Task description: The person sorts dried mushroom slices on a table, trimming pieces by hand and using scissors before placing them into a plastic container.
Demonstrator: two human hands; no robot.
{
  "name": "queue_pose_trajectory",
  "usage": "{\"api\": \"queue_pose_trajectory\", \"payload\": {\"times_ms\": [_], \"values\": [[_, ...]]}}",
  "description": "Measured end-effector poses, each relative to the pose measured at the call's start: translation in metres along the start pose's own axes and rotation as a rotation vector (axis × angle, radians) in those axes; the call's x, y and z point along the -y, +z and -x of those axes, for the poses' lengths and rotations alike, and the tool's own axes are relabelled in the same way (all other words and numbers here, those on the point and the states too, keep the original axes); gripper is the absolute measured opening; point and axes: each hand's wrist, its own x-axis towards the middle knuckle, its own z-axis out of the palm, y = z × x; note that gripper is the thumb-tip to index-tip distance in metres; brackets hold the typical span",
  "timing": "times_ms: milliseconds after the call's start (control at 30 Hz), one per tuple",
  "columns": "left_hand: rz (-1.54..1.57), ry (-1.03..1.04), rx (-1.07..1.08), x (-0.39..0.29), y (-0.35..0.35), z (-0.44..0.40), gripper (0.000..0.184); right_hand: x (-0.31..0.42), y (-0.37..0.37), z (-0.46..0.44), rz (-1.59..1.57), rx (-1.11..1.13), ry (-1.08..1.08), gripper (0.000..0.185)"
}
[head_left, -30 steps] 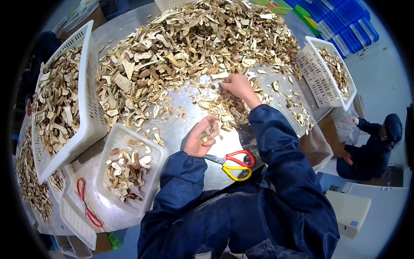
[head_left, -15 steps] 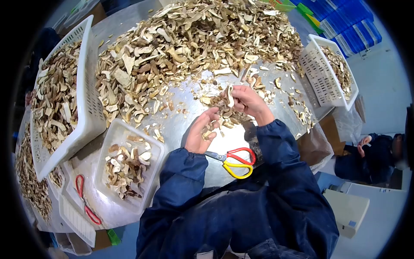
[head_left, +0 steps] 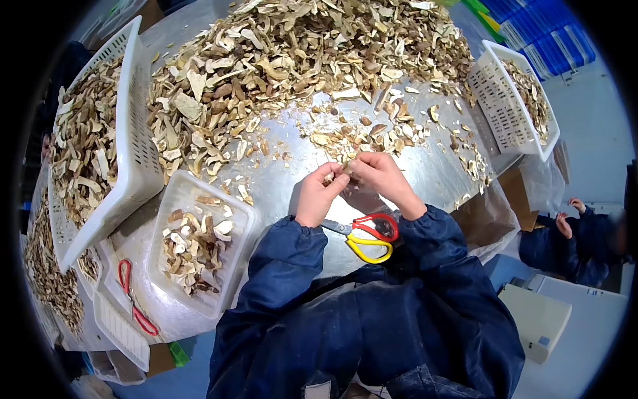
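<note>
My left hand (head_left: 320, 194) and my right hand (head_left: 384, 178) meet fingertip to fingertip above the steel table (head_left: 272, 186). Between their pinched fingers is a small dried mushroom slice (head_left: 348, 165), mostly covered by the fingers. Some pale bits show at the curled left fingers; the left palm is hidden. Scissors (head_left: 362, 234) with one red and one yellow handle lie just below my wrists. Loose slices (head_left: 372, 133) are scattered right beyond my fingertips, in front of a large heap of dried mushroom slices (head_left: 286, 66).
At left stand a large white basket (head_left: 141, 133) of slices and a shallow plastic tub (head_left: 247, 223) holding some. Red-handled scissors (head_left: 133, 302) lie beside them. Another white basket (head_left: 488, 100) stands at right, near blue crates (head_left: 551, 40). A person's hands (head_left: 565, 223) show far right.
My left hand, open with slices in its palm before, has closed and joined my right fingertips. The right hand has come lower. More slices lie in the scatter ahead of my hands.
</note>
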Motion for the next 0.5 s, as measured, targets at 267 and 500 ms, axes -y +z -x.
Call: {"api": "queue_pose_trajectory", "payload": {"times_ms": [267,500], "values": [[-0.119,0.051,0.123,0.004,-0.003,-0.001,0.012,-0.013,0.002,0.004,-0.309,0.047,0.158,0.027],[-0.165,0.059,0.201,0.003,-0.007,-0.002,0.013,-0.016,0.003,0.01,-0.544,0.077,0.243,0.029]]}}
